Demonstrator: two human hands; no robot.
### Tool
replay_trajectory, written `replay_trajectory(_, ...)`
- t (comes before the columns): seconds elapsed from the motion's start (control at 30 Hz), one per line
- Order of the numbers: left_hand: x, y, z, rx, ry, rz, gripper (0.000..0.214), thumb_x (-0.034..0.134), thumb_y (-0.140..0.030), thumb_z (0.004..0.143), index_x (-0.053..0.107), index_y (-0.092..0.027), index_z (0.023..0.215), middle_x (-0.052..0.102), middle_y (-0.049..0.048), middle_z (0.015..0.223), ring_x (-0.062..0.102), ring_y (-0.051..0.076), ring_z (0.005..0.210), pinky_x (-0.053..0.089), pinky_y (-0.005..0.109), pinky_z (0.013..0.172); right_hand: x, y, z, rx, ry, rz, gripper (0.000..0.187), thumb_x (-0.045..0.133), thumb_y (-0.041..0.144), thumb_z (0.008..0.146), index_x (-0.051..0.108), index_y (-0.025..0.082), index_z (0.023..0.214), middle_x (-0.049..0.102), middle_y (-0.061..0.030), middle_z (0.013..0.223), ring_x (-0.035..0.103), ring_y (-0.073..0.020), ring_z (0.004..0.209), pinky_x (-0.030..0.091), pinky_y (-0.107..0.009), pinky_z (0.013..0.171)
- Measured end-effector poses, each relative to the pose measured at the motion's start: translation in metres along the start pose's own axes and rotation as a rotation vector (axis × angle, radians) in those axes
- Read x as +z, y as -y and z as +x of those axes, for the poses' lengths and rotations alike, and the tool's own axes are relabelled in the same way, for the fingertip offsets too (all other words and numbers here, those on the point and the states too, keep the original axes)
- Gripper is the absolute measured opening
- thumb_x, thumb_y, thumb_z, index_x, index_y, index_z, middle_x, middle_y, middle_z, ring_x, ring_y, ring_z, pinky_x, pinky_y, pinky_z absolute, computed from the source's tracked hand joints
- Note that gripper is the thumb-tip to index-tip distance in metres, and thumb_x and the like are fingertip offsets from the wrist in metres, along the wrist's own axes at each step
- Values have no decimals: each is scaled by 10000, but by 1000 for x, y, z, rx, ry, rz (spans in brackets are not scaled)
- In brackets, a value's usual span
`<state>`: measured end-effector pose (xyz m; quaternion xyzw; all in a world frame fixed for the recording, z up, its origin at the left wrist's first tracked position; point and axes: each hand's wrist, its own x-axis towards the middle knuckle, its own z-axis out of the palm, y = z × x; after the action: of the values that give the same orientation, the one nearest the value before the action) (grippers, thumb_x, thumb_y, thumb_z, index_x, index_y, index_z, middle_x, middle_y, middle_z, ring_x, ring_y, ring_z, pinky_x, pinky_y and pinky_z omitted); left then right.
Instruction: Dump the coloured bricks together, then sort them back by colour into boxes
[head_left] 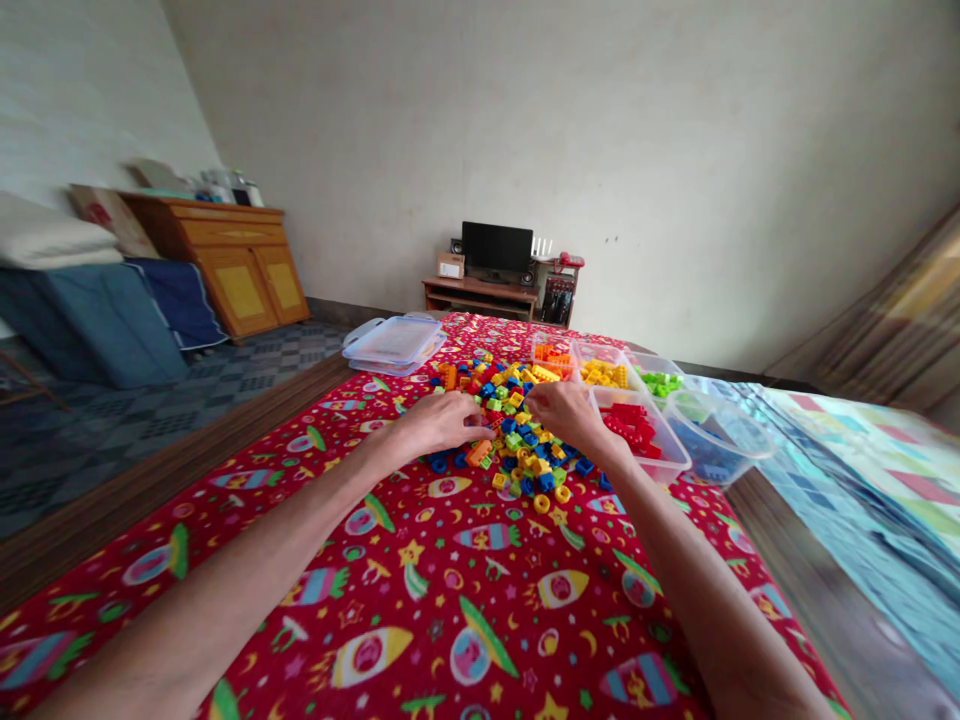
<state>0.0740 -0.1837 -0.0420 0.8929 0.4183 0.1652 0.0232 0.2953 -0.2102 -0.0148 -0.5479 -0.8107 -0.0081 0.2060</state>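
A heap of small plastic building blocks (517,440) in yellow, blue, green, orange and red lies on the red patterned tablecloth (450,540). My left hand (444,422) is at the heap's left side, thumb and fingers apart, close to an orange block (478,453). On the right side, my right hand (566,410) reaches over the blocks with its fingers curled together; what they hold, if anything, is hidden. Beside it stands a clear box with red blocks (631,428). Behind that are boxes with yellow blocks (604,374), orange blocks (553,356) and green blocks (661,383).
A round clear tub (720,440) with blue pieces stands at the table's right edge. Stacked clear lids (396,342) lie at the far left. Beyond are a desk with a monitor (497,248) and a wooden cabinet (240,260). A bed (862,460) adjoins the right side.
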Motion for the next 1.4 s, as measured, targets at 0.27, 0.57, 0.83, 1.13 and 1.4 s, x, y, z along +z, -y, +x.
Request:
replay_trajectory(0.27, 3, -16, -1, -18, 100, -96, 147, 658, -334, 711, 698, -193, 695, 694, 23, 706, 600, 168, 646, 392, 224, 573, 10, 0, 0, -57, 23, 51, 229, 505, 127, 836, 690, 157, 706, 632, -53, 625, 490, -118, 545, 271, -243, 522)
replay_trajectory(0.57, 0, -2, 5, -65, 23, -538, 428, 553, -514, 805, 700, -136, 942, 723, 42, 826, 646, 205, 755, 475, 252, 646, 17, 14, -1, -204, 100, 278, 281, 557, 82, 807, 702, 168, 1032, 679, -40, 743, 580, -127, 662, 350, -208, 597)
replay_trajectory(0.83, 6, -3, 7, -61, -21, -530, 362, 538, -457, 831, 710, -156, 937, 738, 37, 829, 672, 213, 759, 490, 257, 658, 13, 6, 1, -123, 154, 413, 223, 591, 139, 814, 705, 157, 1005, 683, -16, 715, 568, -112, 593, 382, -211, 582)
replay_trajectory(1.13, 8, -16, 4, -326, 77, -877, 495, 531, -624, 767, 646, -145, 809, 675, 6, 646, 667, 206, 617, 495, 261, 560, 11, 7, 3, -114, 98, 304, 177, 655, 195, 805, 699, 120, 959, 564, 33, 604, 472, -85, 560, 312, -203, 549)
replay_trajectory(1.4, 0, 3, 4, -84, -158, -224, 394, 435, -388, 862, 618, -152, 605, 558, -8, 517, 522, 130, 523, 295, 228, 505, -3, -7, 3, -30, 159, 158, 170, 664, 274, 805, 730, 130, 865, 625, 2, 617, 527, -93, 577, 335, -203, 570)
